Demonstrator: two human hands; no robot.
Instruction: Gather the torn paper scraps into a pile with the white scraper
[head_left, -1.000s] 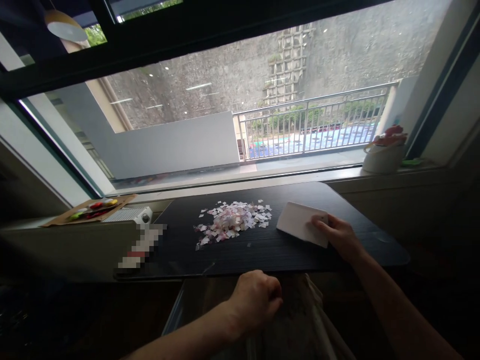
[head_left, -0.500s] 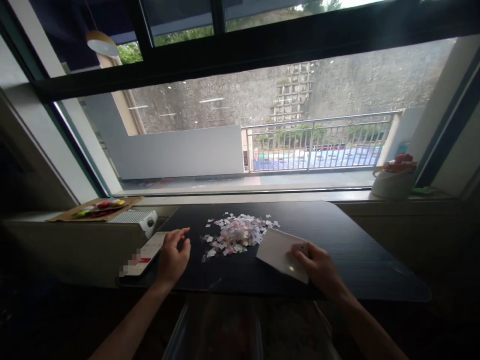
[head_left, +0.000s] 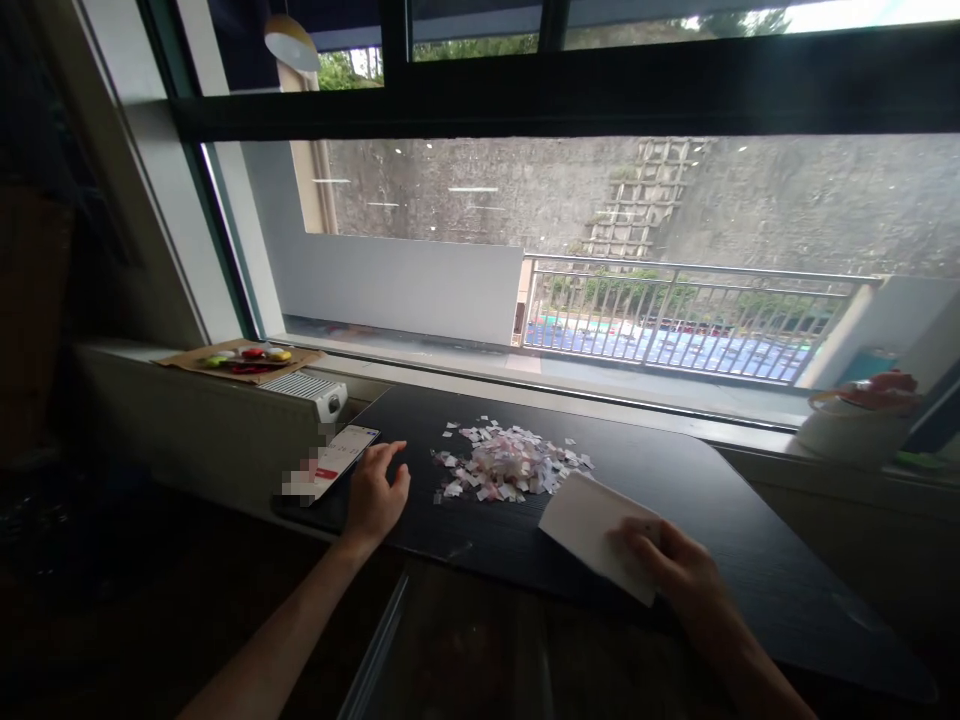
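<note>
A loose pile of small cut paper pieces, mostly white with some pinkish, lies on the dark table. My right hand grips the right end of a flat white rectangular piece, thumb on top. Its far left corner comes close to the pile's near right edge; its exact kind I cannot tell. My left hand holds nothing, its thumb and fingers apart, at the table's left side. Just beyond it lies a phone-like slab with a light face and a red mark, its near end blurred out.
A white heater stands left of the table, with a brown sheet bearing colourful small items beside it. A white pot sits on the right of the window sill. The large window rises behind the table.
The view has tilted and turned slightly left, shifting the scene. My right hand still grips the white piece near the pile, and my left hand stays open beside the slab.
</note>
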